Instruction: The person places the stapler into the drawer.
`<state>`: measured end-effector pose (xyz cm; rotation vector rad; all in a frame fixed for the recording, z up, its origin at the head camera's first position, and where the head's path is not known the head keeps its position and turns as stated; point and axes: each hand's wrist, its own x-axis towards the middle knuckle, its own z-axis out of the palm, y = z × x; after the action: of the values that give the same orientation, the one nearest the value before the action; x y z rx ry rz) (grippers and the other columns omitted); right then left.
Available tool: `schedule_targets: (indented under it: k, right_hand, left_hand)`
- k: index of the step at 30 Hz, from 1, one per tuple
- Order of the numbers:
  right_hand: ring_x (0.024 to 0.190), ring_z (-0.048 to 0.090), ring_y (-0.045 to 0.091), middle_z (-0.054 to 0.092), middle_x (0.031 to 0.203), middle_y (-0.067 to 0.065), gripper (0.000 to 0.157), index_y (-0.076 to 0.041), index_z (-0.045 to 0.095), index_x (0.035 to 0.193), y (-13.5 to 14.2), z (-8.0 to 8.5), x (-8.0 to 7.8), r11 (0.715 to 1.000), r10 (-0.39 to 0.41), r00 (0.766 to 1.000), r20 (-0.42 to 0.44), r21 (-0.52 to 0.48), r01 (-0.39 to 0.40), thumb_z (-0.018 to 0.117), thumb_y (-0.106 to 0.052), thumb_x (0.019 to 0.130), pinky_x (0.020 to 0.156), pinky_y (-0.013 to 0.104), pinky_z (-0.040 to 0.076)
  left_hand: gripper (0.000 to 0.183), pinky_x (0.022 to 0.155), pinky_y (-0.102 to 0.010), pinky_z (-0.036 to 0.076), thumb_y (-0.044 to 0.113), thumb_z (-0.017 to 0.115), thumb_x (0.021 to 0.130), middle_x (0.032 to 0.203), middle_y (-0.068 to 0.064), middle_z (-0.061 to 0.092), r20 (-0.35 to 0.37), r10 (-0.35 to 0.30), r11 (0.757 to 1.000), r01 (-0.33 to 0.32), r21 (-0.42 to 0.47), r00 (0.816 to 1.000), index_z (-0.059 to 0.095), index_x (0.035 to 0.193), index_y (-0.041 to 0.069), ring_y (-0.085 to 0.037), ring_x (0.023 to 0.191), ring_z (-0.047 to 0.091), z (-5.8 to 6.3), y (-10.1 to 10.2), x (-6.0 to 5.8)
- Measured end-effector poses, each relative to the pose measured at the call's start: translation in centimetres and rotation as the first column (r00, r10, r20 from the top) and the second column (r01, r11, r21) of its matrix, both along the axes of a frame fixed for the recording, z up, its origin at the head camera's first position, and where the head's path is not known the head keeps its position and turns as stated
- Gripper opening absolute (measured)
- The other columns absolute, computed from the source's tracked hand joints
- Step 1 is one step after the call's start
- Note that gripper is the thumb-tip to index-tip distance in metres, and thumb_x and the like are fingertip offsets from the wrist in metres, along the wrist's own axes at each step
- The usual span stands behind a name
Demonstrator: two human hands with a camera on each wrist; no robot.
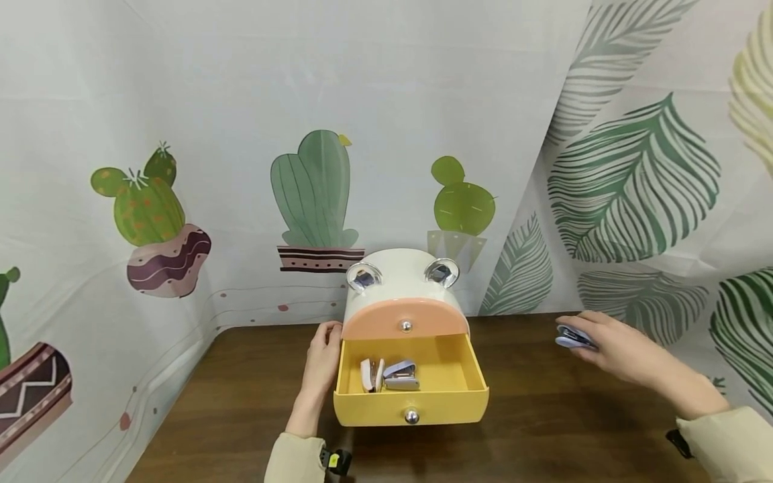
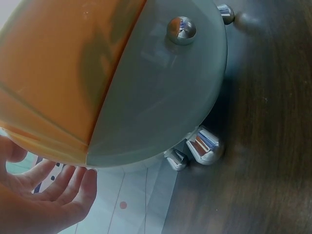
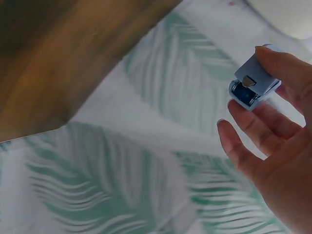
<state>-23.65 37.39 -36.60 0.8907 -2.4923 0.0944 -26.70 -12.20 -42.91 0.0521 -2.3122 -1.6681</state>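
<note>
A small white desk chest (image 1: 392, 282) with two shiny eye-like ornaments stands on the table, its yellow lower drawer (image 1: 374, 408) pulled out. Inside the drawer, at its left side, are a white-and-pink stapler (image 1: 366, 376) and a blue-and-grey stapler (image 1: 401, 384). My left hand (image 1: 323, 362) rests against the chest's left side; the left wrist view shows its fingertips touching the edge, fingers loosely bent. Off to the right, my right hand (image 1: 622, 345) holds a small light-blue stapler (image 3: 258, 75) in the air, pinched between thumb and fingers.
Above the yellow drawer, the peach top drawer (image 1: 374, 322) with a round knob is closed. The brown wooden table (image 1: 241, 389) extends on both sides of the chest. Behind it hangs a white cloth (image 1: 392, 87) printed with cacti and leaves.
</note>
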Motion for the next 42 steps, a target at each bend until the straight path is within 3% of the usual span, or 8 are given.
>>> schedule_targets:
  k: [6,12,17,20,24,33,36,42]
  right_hand:
    - [0.084,0.058,0.012,0.060,0.101,-0.003,0.059,-0.010,0.063,0.123,-3.7,2.0,0.4,0.994,0.105,0.993,-0.063,0.023,-0.104,0.086,-0.008,0.069,0.065,0.036,0.051]
    - [0.086,0.058,0.011,0.061,0.103,-0.003,0.057,-0.009,0.064,0.123,-7.2,4.1,0.6,0.972,0.235,0.967,-0.094,0.022,-0.234,0.085,-0.010,0.070,0.071,0.035,0.051]
    - [0.089,0.058,0.010,0.061,0.107,-0.004,0.040,-0.011,0.063,0.125,-9.8,5.5,0.8,0.950,0.311,0.947,-0.085,0.028,-0.310,0.071,-0.031,0.091,0.073,0.032,0.051]
    - [0.090,0.058,0.010,0.062,0.107,-0.003,0.040,-0.011,0.063,0.125,-11.3,6.0,0.8,0.946,0.325,0.944,-0.062,0.033,-0.323,0.073,-0.029,0.090,0.074,0.032,0.051]
    - [0.089,0.057,0.011,0.061,0.107,-0.003,0.051,-0.011,0.063,0.124,-13.1,6.2,0.9,0.944,0.329,0.944,-0.021,0.041,-0.328,0.083,-0.014,0.077,0.073,0.033,0.051]
    - [0.094,0.058,0.014,0.061,0.112,-0.001,0.047,-0.011,0.064,0.124,-16.0,5.4,0.8,0.920,0.386,0.922,0.024,0.061,-0.386,0.081,-0.017,0.081,0.077,0.034,0.052]
    - [0.096,0.059,0.015,0.060,0.112,-0.001,0.045,-0.012,0.064,0.124,-16.9,5.1,0.7,0.916,0.391,0.918,0.064,0.073,-0.395,0.081,-0.019,0.082,0.080,0.034,0.052]
    - [0.088,0.054,0.011,0.056,0.105,-0.004,0.045,-0.015,0.063,0.123,-18.3,4.4,0.5,0.911,0.390,0.911,0.132,0.089,-0.403,0.081,-0.017,0.081,0.076,0.029,0.050]
  left_hand:
    - [0.036,0.088,-0.046,0.045,0.034,0.041,0.105,0.114,-0.012,0.062,-0.008,0.005,1.000,-0.005,0.009,1.000,0.057,0.125,0.008,-0.028,0.102,0.057,0.1,-0.2,0.0]
    - [0.037,0.087,-0.044,0.044,0.033,0.043,0.105,0.111,-0.012,0.062,-0.012,-0.015,0.999,0.015,0.038,1.000,0.057,0.124,0.005,-0.026,0.101,0.056,0.0,-0.3,0.0]
    - [0.036,0.090,-0.044,0.043,0.031,0.044,0.105,0.112,-0.012,0.061,-0.014,-0.035,0.997,0.036,0.069,0.999,0.057,0.124,0.004,-0.027,0.104,0.055,0.1,-0.4,0.1]
    - [0.037,0.092,-0.045,0.041,0.032,0.045,0.105,0.113,-0.012,0.061,-0.016,-0.046,0.996,0.047,0.076,0.999,0.057,0.125,0.003,-0.027,0.106,0.054,0.1,-0.4,0.1]
    - [0.036,0.091,-0.043,0.041,0.031,0.046,0.105,0.113,-0.011,0.061,-0.009,-0.047,0.995,0.048,0.087,0.999,0.058,0.124,0.004,-0.026,0.105,0.053,0.2,-0.3,0.1]
    - [0.034,0.079,-0.039,0.049,0.024,0.046,0.105,0.110,-0.013,0.059,0.013,-0.101,0.986,0.099,0.133,0.995,0.055,0.125,-0.002,-0.023,0.095,0.055,1.1,-0.2,0.4]
    - [0.035,0.079,-0.038,0.050,0.027,0.047,0.105,0.110,-0.012,0.059,0.010,-0.088,0.986,0.085,0.144,0.996,0.056,0.125,0.001,-0.022,0.096,0.055,0.3,-0.4,-0.1]
    - [0.035,0.077,-0.036,0.051,0.028,0.047,0.105,0.111,-0.013,0.058,0.016,-0.091,0.985,0.088,0.151,0.996,0.055,0.125,0.001,-0.023,0.098,0.055,0.3,-0.5,0.1]
